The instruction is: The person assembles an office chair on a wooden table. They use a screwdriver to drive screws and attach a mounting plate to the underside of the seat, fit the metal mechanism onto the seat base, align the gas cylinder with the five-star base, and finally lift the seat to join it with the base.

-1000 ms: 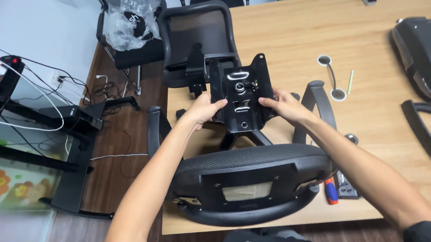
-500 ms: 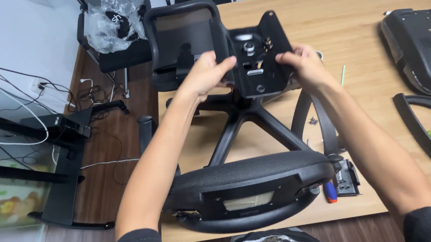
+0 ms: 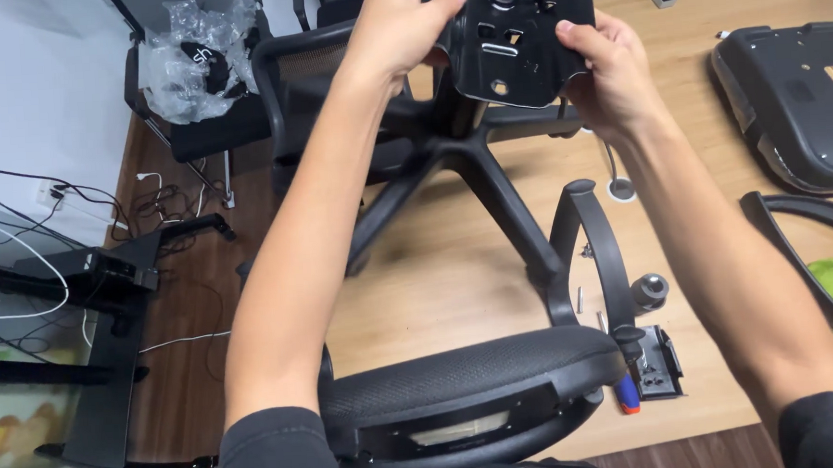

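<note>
The wooden table (image 3: 457, 260) fills most of the view, with chair parts spread across it. Nearest the camera lies a curved mesh backrest (image 3: 465, 395), its black plastic frame facing the person. Compared with a second ago, the five-armed chair base (image 3: 461, 178) now stands out clearly beneath the raised part, its spokes reaching across the table, where earlier it was mostly covered by the plate and hands. At the right edge sits an upturned seat pan (image 3: 799, 105), and below it a curved black armrest frame (image 3: 807, 244) around something green. A black arm loop (image 3: 591, 243) stands upright between the base and the backrest. The black metal seat mechanism plate (image 3: 515, 40) has risen: a second ago it sat low over the base near the table's middle, and now it is held high at the top of the view, tilted toward the person with its underside holes showing, so it appears lifted clear of the base rather than seated on it. The left hand (image 3: 399, 23) clenches the plate's left edge, fingers wrapped over it; the right hand (image 3: 609, 68) grips the right edge, thumb on the face. Small items lie near the backrest: a castor (image 3: 649, 292), a screwdriver (image 3: 627, 395), and loose screws (image 3: 580, 299).
</note>
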